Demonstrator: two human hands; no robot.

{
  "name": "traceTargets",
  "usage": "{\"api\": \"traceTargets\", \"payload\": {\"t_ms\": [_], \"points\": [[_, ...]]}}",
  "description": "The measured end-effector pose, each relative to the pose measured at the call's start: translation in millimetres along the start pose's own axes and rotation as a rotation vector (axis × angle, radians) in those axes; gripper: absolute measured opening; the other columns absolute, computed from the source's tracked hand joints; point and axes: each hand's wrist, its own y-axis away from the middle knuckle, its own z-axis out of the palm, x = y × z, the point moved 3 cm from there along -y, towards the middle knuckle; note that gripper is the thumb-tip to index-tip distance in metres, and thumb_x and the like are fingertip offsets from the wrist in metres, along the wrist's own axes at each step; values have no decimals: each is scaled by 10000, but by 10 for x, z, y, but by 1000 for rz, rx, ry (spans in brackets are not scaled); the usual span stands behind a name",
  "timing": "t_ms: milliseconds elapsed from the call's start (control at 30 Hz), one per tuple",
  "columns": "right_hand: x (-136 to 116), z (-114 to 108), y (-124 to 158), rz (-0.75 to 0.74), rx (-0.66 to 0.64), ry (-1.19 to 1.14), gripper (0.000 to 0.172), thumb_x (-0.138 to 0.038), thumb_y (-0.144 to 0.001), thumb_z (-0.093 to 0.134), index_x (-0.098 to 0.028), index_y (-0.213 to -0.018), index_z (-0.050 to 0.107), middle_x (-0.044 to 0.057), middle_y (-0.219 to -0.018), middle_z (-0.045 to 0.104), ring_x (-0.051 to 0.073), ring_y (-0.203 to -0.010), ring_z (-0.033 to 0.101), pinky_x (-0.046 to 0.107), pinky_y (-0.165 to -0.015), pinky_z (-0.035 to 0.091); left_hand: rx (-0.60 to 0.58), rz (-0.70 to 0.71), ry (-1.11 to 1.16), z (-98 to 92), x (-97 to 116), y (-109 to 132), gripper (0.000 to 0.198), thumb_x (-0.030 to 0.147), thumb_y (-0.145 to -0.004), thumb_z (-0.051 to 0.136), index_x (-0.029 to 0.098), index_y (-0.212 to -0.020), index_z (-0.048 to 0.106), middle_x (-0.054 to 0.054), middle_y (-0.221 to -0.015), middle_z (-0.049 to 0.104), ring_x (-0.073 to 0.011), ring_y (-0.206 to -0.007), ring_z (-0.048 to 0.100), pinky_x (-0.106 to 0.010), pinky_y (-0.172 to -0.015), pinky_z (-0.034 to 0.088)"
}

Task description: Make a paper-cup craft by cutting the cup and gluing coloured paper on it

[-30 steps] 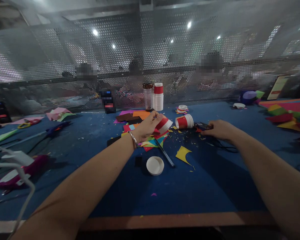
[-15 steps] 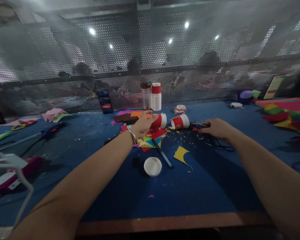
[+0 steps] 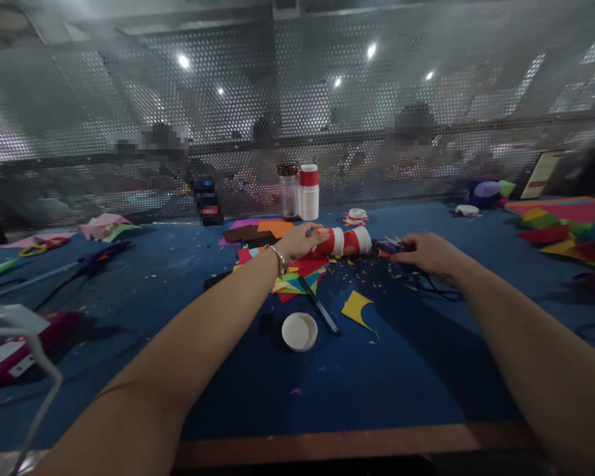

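My left hand (image 3: 301, 242), a bangle at its wrist, is closed around a red and white paper cup (image 3: 334, 242) lying on its side. A second paper cup (image 3: 357, 241) lies end to end with it, touching or nearly so. At the right, my right hand (image 3: 424, 252) is closed, with its fingertips at a dark tool (image 3: 389, 246) that has shiny metal parts; its kind is unclear. Coloured paper pieces (image 3: 297, 281) lie under and in front of the left hand. A pen (image 3: 320, 305) lies nearer me, beside a short white cup piece (image 3: 299, 332).
A stack of paper cups (image 3: 308, 198) stands at the back by a clear bottle (image 3: 288, 195). A yellow paper scrap (image 3: 357, 308) lies in front. On the left are a dark glue gun (image 3: 104, 258) and a magenta device (image 3: 30, 347). More coloured paper (image 3: 570, 231) lies right.
My left hand has moved right with its cup, closing the gap to the second cup. The right hand has hardly moved. The view has shifted slightly.
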Motion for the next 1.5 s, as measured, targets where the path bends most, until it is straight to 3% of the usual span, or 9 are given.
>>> {"api": "traceTargets", "payload": {"t_ms": [267,567,800,1000,1133,1267,1367,1500], "points": [[-49,-13,50,-44,20,-138,254,-369,-662,716,-229,-558,531,-8,-541,546,175,-566,526,291,-520,341,-71,9,4,73,9,8,493,434,-772,763,129,-1147,665,-36,-742,668,-160,-688,597,-294,-717,486],[-69,-47,56,-101,43,-237,225,-370,-664,727,-236,-619,551,13,-616,567,204,-625,547,328,-572,399,-118,6,37,159,108,23,392,337,-847,702,125,-1172,651,-105,-1008,709,-177,-855,629,-311,-818,503],[-132,-67,83,-130,52,-212,233,-366,-653,736,-251,-609,538,16,-597,584,217,-609,551,347,-578,403,-194,-17,56,210,239,114,511,383,-898,647,118,-1328,569,-98,-864,699,-195,-750,649,-314,-693,528],[-196,-82,112,-138,53,-172,233,-357,-682,746,-258,-632,542,30,-638,624,236,-632,587,355,-586,423,-233,63,-22,335,288,123,581,217,-823,728,137,-1358,515,-154,-1120,681,-187,-829,672,-333,-741,557],[-162,-74,78,-125,62,-140,210,-333,-690,743,-260,-655,549,40,-690,653,253,-685,614,360,-616,447,-159,156,-199,386,324,40,622,116,-748,757,158,-1325,527,-140,-1237,649,-232,-1049,638,-383,-931,499],[-91,-34,23,-76,57,-86,244,-351,-682,742,-255,-610,529,38,-654,644,240,-655,605,337,-574,431,-11,218,-426,408,389,24,715,136,-703,789,179,-1359,508,-151,-1385,548,-343,-1303,456,-490,-1113,302],[-44,8,-9,-23,31,-41,266,-337,-656,749,-244,-565,517,22,-592,612,215,-607,587,310,-536,397,116,232,-576,360,452,106,715,168,-761,733,161,-1416,447,-188,-1428,475,-396,-1359,337,-548,-1119,229],[-22,38,-27,32,5,-2,287,-339,-627,766,-238,-536,512,5,-554,568,207,-592,571,297,-524,371,185,264,-706,176,544,273,579,132,-816,627,146,-1377,488,-186,-1362,513,-380,-1310,370,-530,-1079,267]]}}
